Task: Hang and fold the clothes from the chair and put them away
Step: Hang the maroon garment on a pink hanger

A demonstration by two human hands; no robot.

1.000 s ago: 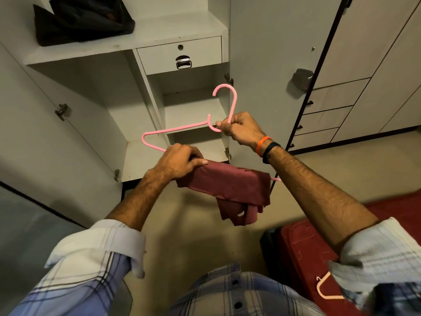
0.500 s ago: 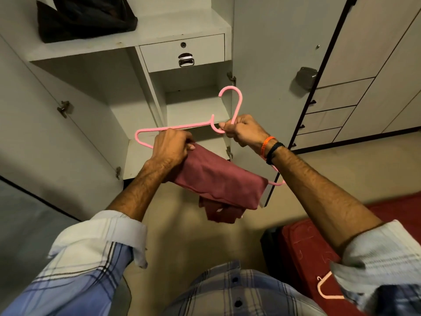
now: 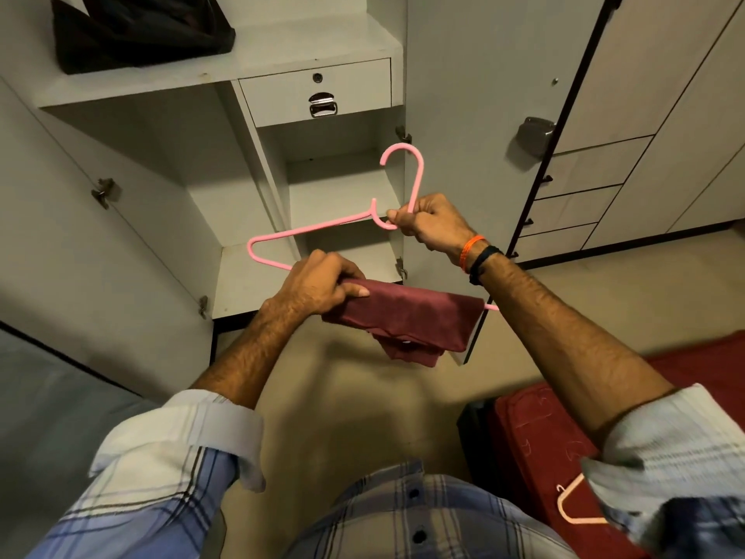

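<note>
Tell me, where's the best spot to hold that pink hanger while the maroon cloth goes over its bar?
Probably the neck just under the hook, from the right. The right hand pinches the pink hanger there, leaving the bottom bar clear for the maroon cloth, which the left hand grips. That spot is thin and central.

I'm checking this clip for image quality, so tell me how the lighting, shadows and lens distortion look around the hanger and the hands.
Head view: dim, warm indoor light; the wardrobe recesses are shadowed and a soft shadow falls on the floor below the maroon garment. Head view: wide-angle bending bows the door edges. Head view: the pink hanger, left hand and right hand are fairly sharp; the sleeves look softer.
</note>
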